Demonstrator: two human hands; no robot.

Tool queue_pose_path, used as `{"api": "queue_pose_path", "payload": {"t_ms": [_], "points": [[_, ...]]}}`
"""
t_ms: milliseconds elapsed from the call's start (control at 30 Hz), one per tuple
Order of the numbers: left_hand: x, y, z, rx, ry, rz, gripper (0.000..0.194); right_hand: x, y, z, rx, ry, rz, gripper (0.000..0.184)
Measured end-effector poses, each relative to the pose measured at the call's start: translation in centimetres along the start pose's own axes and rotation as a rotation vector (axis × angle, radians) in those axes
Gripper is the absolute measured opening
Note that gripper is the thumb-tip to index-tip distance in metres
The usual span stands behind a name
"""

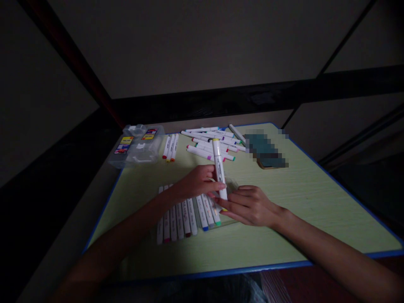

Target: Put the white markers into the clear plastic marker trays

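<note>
My left hand (198, 181) is closed round a white marker (219, 166), holding it nearly upright with its pale cap on top. My right hand (249, 205) rests on the table with fingers stretched toward the marker's lower end, touching it. Under both hands lies a row of several white markers (183, 216) with coloured ends, side by side. A loose heap of more markers (211, 143) lies farther back on the pale green table (299, 198).
A clear plastic case (137, 145) with coloured stickers sits at the back left corner. Three markers (170, 148) lie next to it. A blurred dark object (267, 149) rests at the back right. The table has a blue edge (221, 272); surroundings are dark.
</note>
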State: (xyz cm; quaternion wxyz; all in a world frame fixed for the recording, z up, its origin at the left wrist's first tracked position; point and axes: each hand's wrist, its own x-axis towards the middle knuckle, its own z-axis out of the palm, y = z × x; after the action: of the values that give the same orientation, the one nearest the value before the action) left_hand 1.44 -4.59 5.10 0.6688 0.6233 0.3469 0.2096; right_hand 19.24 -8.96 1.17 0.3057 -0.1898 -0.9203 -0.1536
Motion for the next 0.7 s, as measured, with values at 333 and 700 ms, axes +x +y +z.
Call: {"api": "queue_pose_path", "payload": {"t_ms": [333, 700], "points": [[0.3, -1.0, 0.1, -0.004, -0.004, 0.01, 0.017, -0.1, 0.1, 0.3, 0.009, 0.0, 0.026, 0.023], [0.4, -1.9, 0.5, -0.016, 0.03, -0.033, 0.017, 0.0, 0.2, 0.4, 0.018, -0.028, 0.085, 0.021]]}}
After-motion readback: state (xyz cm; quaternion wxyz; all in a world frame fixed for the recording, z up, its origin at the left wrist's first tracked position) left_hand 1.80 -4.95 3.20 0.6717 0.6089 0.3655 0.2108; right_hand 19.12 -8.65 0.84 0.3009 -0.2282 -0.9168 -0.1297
